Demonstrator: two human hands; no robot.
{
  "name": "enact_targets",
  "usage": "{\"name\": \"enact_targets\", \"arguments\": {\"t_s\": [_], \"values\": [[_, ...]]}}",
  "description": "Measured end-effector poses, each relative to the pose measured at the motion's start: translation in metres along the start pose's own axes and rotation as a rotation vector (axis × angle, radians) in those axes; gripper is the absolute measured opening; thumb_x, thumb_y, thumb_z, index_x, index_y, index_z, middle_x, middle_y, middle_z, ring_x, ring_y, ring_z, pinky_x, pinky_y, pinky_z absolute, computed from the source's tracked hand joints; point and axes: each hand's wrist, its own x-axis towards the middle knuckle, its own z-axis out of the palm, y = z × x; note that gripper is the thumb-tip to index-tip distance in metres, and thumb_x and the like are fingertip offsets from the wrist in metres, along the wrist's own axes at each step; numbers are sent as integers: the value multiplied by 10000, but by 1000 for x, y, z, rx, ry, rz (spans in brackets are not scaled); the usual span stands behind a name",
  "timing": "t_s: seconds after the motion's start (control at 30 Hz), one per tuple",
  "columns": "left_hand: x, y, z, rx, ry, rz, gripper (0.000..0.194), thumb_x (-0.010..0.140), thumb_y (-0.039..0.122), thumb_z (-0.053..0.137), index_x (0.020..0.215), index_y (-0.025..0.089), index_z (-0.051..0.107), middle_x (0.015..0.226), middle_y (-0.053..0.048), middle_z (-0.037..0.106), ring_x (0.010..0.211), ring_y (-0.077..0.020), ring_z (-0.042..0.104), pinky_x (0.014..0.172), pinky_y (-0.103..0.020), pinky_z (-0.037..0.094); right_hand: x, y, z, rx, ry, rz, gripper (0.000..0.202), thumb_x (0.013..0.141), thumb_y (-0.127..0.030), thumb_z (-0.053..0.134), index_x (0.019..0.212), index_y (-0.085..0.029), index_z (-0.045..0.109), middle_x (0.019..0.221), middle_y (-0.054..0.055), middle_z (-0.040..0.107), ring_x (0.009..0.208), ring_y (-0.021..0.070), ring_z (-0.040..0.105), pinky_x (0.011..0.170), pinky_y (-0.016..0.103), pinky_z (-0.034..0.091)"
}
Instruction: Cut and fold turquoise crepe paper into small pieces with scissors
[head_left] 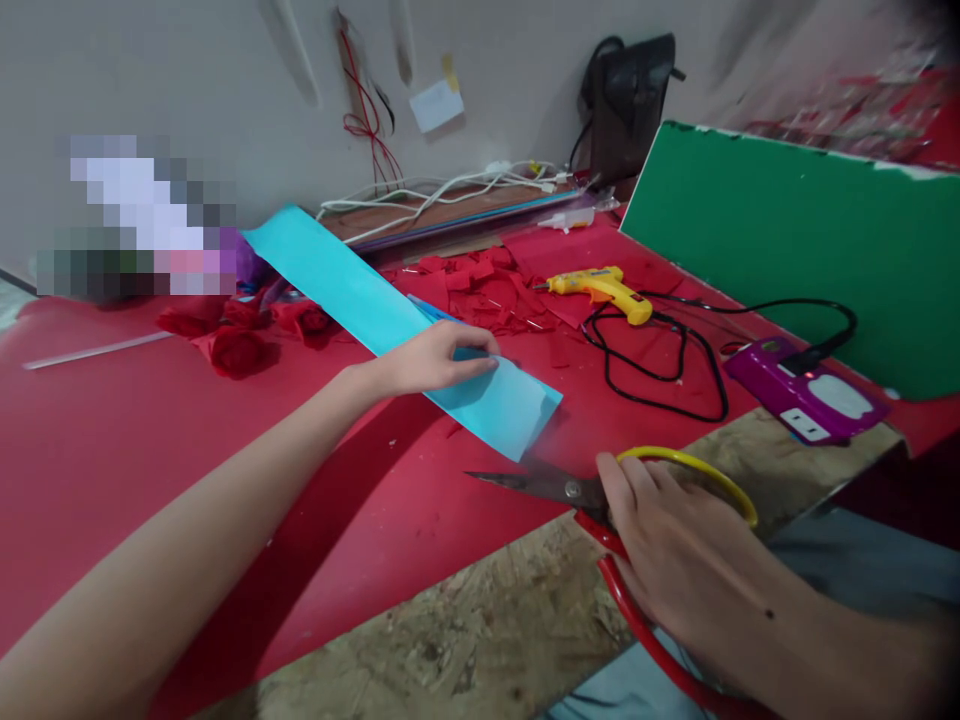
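Pinching turquoise paper strip (337, 280) in left hand (435, 355), above red table covering (420, 480); gripping scissors (573, 488) in right hand (667, 530). Could nick the near corner (so close to the blades) through a careless swing.

soft, muted indoor light over a slightly hazy, wide-angle view.
the light's source is out of view; a broad, soft-edged shadow falls on the red surface (420, 500) to the right of the left forearm (247, 510), and a pale sheen whitens the near end of the blue strip (502, 405). the scissors (540, 485) look fairly clear, the right forearm (847, 640) blurs toward the frame's edge, the upper right corner darkens, and coarse pixel blocks cover part of the upper left.
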Motion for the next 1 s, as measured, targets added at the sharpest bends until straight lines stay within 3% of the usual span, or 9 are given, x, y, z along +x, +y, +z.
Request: {"name": "enact_targets", "arguments": {"t_s": [0.33,0.7,1.0], "values": [[1,-5,5,-45,29,-16,224,773,312,498,797,119,608,770,-6,623,707,-133,535,638,-206,398,-2,-3,2,-22,-144,8,445,646,-55,414,1057,-52,582,822,180,645,632,244,597,484,320,480],[2,-11,6,-64,33,1,234,767,333,508,791,119,601,751,-8,614,701,-127,536,629,-215,411,0,8,-6,-125,-54,-108,473,619,-6,422,1070,18,563,717,161,634,564,220,592,442,292,465],[4,-17,12,-140,65,27,211,766,312,525,789,117,600,749,-4,615,703,-111,532,634,-202,408,-3,13,-7,-176,14,-108,452,614,37,392,1011,-8,604,660,117,620,518,176,571,397,243,443]]}}
